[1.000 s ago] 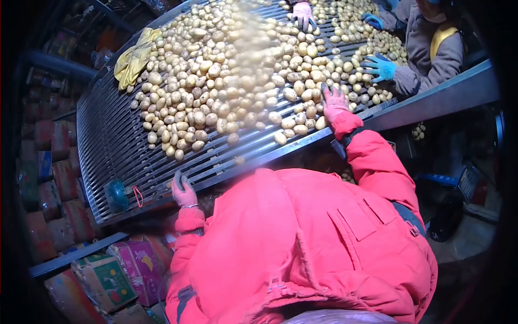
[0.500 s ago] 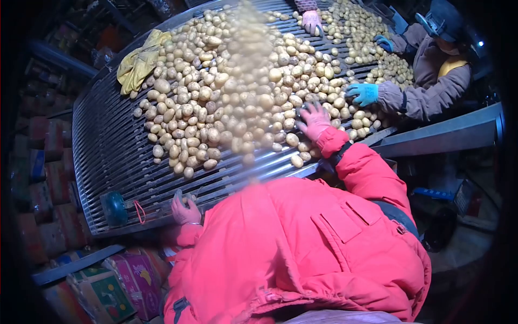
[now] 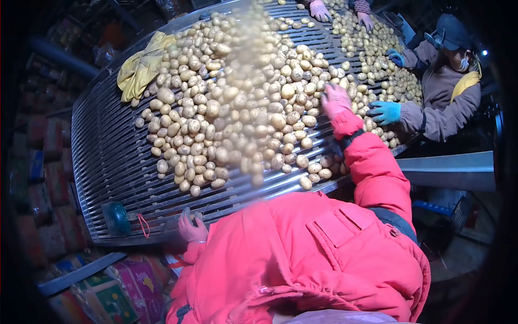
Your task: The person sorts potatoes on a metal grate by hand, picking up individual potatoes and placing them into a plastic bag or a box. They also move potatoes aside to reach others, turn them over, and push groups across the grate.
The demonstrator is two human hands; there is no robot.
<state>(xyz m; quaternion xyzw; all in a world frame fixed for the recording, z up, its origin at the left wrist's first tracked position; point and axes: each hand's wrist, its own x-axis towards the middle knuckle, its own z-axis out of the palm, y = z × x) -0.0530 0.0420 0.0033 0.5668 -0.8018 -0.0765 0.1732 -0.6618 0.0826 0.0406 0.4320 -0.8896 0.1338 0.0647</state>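
Many potatoes (image 3: 189,108) lie heaped on a slatted metal table (image 3: 108,162). My right hand (image 3: 336,101), in a pink glove, reaches out over the right part of the heap with its fingers apart, touching or just above the potatoes; nothing is seen held in it. Near the table's front edge is my left hand (image 3: 193,227), gloved in pink, its fingers raised and apart with nothing visible in them. A blurred vertical band covers the middle of the heap.
A co-worker (image 3: 450,92) in blue gloves touches potatoes at the right. Other pink-gloved hands (image 3: 319,11) are at the far edge. A yellow cloth (image 3: 143,67) lies at the left, a green round object (image 3: 115,218) at the front left. Boxes (image 3: 140,283) stand below.
My right hand has moved right and farther out over the potatoes. My left hand is slightly lower and to the right. The view has shifted, and another pink-gloved hand shows at the far edge.
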